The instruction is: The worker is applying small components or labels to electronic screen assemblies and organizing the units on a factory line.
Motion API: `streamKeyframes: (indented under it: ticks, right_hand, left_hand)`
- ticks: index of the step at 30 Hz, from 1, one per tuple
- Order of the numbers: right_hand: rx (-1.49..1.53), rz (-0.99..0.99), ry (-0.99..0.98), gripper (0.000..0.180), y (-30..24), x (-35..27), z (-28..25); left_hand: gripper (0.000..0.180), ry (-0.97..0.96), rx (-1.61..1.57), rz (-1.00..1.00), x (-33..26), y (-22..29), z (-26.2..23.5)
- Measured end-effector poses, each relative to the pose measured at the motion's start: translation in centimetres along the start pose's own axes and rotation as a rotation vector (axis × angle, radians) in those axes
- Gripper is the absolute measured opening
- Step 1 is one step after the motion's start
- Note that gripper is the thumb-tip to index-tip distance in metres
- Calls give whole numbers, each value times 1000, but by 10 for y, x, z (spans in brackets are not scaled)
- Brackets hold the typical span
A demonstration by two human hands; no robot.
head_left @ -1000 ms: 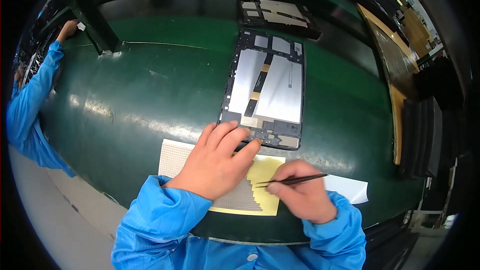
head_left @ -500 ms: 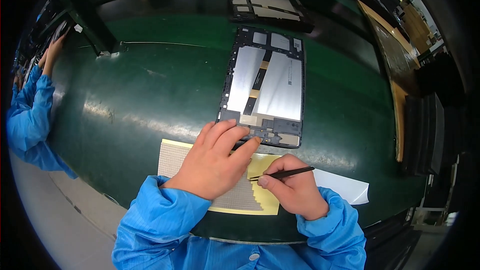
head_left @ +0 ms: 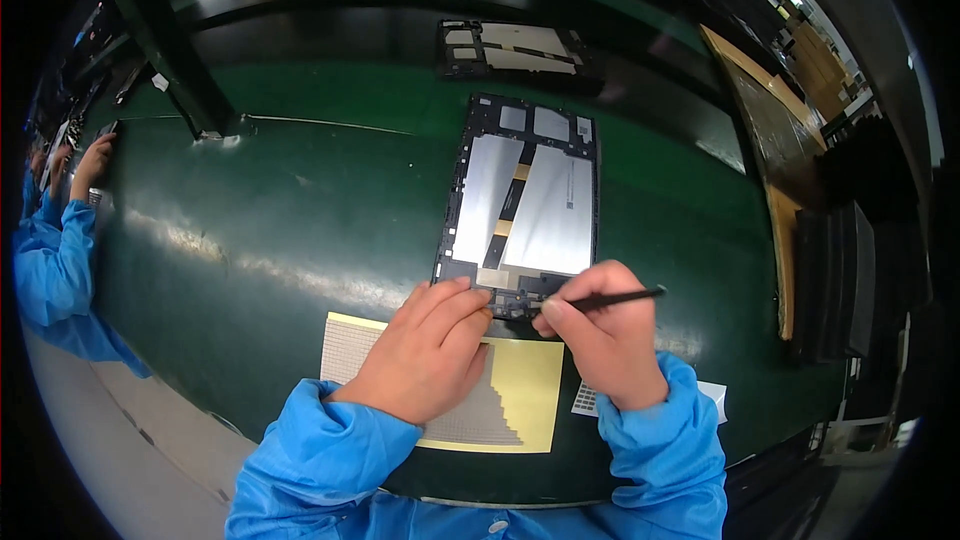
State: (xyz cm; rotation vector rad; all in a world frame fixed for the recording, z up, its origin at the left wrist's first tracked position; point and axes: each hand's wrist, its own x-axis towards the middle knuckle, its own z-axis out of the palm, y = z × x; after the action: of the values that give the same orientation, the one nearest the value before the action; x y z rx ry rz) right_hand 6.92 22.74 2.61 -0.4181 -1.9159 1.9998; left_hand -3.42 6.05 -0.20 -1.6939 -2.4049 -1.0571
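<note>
A tablet housing (head_left: 548,205) with silver panels and a dark ribbon strip lies lengthwise in front of me. My left hand (head_left: 420,355) rests with fingers extended at its lower left edge, palm over a yellow backing sheet (head_left: 535,390). Rows of small grey adhesive pads (head_left: 465,425) cover much of that sheet, ending in a stepped edge. Pinched in my right hand (head_left: 615,340) are black tweezers (head_left: 628,298), held over the housing's lower right end. My fingers hide the tweezer tips, so I cannot tell if they carry a pad.
Another open tablet housing (head_left: 525,48) lies farther back. A white sheet with dark printed squares (head_left: 584,399) is partly under my right forearm. A dark green post (head_left: 165,45) rises at the left, near a co-worker's blue sleeve (head_left: 55,260). Black stacked trays (head_left: 835,280) stand at the right.
My right hand has moved with the tweezers from the yellow sheet up to the tablet housing's lower end. My left hand stays at the housing's lower left. The whole view has shifted slightly.
</note>
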Motion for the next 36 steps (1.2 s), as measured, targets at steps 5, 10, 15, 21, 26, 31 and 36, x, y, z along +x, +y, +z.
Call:
streamKeyframes:
  ticks: [5, 10, 15, 21, 26, 31, 36]
  right_hand:
    - [-104, 33, -42, 14, 8, 10, 3]
    - [-113, 26, -34, 14, 10, 12, 6]
    - [-209, -32, -36, 14, 12, 10, 5]
    - [-355, -134, -49, 15, 9, 6, 4]
    - [73, 10, 101, 16, 6, -30, 4]
    - [-7, 271, -94, 17, 17, -52, 2]
    - [-179, 235, -130, 17, 19, -48, 5]
  left_hand:
    - [40, -2, -20, 36, 0, -4, 1]
    - [41, 1, -14, 39, 0, -5, 0]
    - [43, 14, -2, 50, 0, -3, 2]
    - [35, 23, 58, 44, 3, 0, 4]
    - [38, 0, 81, 30, 1, 1, 2]
    - [42, -10, 95, 57, 2, 1, 4]
    - [41, -24, 97, 22, 1, 1, 3]
